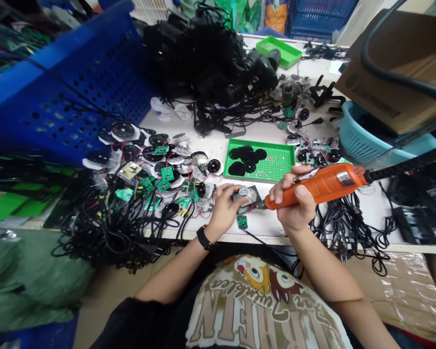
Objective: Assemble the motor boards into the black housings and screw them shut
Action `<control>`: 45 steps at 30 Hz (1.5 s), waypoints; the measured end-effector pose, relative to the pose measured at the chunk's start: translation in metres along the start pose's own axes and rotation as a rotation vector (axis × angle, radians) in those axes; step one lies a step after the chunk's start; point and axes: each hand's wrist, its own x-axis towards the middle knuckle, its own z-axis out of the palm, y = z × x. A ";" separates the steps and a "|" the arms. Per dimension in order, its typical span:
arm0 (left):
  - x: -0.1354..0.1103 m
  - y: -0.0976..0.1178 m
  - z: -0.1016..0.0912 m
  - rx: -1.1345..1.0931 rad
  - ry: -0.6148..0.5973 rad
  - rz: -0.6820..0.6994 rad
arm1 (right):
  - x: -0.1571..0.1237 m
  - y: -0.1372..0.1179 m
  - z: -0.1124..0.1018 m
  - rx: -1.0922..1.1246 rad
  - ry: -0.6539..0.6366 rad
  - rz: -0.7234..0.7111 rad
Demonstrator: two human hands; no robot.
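Observation:
My left hand (223,208) grips a small round metal part (247,195) mounted on a dark square piece, just above the table's front edge. My right hand (294,196) is wrapped around an orange soldering iron (316,186), whose thin tip reaches the right side of that part. A small green circuit board (242,221) lies on the table just below both hands. To the left of my left hand spreads a heap of black discs, green boards and wires (160,179). A green perforated tray (259,162) holding black discs sits just beyond my hands.
A blue perforated crate (72,92) leans in at the left. Black cables (199,63) are heaped at the back, near a green tray (278,51). A light blue colander (370,140) and cardboard box (396,72) stand at the right, above coiled black cords (343,228).

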 end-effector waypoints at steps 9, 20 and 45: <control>-0.004 0.009 0.004 0.155 -0.003 0.152 | 0.001 -0.007 -0.009 -0.162 -0.125 0.050; -0.007 0.022 -0.002 0.473 -0.157 0.214 | 0.012 -0.010 -0.003 -0.256 -0.107 -0.060; 0.008 0.034 -0.011 0.411 -0.237 0.232 | 0.022 -0.004 0.011 -0.418 -0.070 -0.122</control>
